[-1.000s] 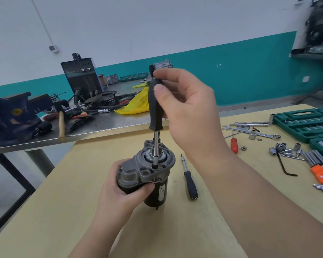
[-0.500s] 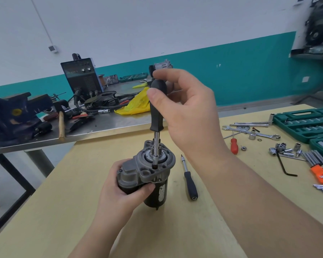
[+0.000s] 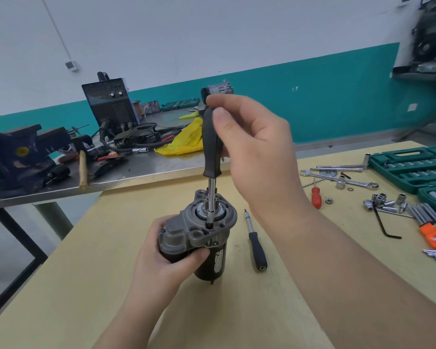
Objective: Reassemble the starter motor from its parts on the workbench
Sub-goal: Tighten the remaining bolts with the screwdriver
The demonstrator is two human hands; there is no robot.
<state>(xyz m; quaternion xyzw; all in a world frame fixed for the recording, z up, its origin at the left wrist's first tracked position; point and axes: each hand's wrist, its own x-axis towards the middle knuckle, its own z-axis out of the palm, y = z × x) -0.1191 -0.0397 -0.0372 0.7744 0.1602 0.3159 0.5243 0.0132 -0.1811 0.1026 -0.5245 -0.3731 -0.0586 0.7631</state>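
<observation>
The starter motor [image 3: 209, 238] stands upright on the wooden workbench [image 3: 86, 285], grey drive housing on top, black body below. My left hand [image 3: 166, 258] grips its left side, thumb across the front under the housing. My right hand [image 3: 249, 147] pinches the upper handle of a black-handled socket driver [image 3: 211, 147] held vertically. The driver's steel shaft drops onto the front of the housing flange, its socket tip on a bolt there.
A second black-handled driver [image 3: 256, 243] lies just right of the motor. Farther right lie a red screwdriver [image 3: 316, 196], wrenches, loose sockets, a black hex key [image 3: 385, 225] and green socket cases [image 3: 410, 167]. Behind stands a steel table [image 3: 146, 167] with a vise, welder and yellow bag.
My right fingers have shifted round the driver handle, thumb sliding higher. The driver stays upright on the same bolt, and the left hand and motor have not moved.
</observation>
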